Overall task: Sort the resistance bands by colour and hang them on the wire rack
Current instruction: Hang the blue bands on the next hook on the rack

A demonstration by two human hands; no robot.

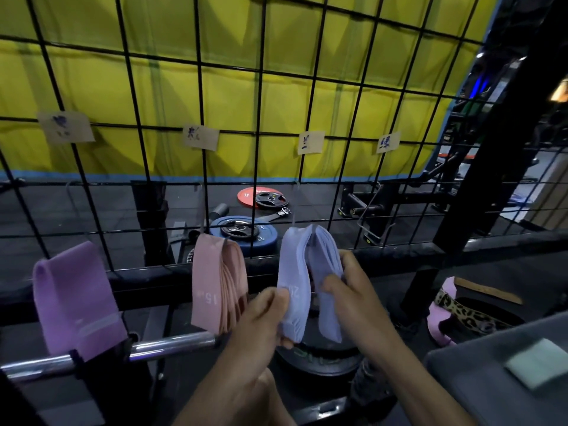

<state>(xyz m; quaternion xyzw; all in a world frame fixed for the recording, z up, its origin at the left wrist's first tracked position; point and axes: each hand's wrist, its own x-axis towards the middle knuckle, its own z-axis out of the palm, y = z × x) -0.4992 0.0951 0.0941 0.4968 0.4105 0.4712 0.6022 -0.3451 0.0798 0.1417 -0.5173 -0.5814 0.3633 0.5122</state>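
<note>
Fabric loops, soft and light by the look of them, hang in three colour groups low on the wire rack (pixel 261 124): a purple band (pixel 73 299) at the left, a thick bunch of pink bands (pixel 215 284) in the middle, and a bunch of blue bands (pixel 304 272) on the next hook along. Both hands are on the blue bunch. The left hand (pixel 261 321) pinches the front loop near its lower end, fingers (pixel 276 298) curled round the cloth; the right hand (pixel 353 290) grips the rear layers from the side, thumb in front.

These bands should handle as limp, stretchy cloth: no weight to speak of, nothing to break, but floppy, so a loop collapses unless it is held open. The layers lie close together and probably cling, so separating one means pinching a single edge, not the whole stack. The best hold is likely the lower fold, with the upper fold kept wide enough to slip over the hook.

A pale green band (pixel 536 362) lies on the grey worktop (pixel 461 392) at lower right, well apart from the rack, apparently not yet hung. Paper labels (pixel 199 137) sit above each group.
</note>
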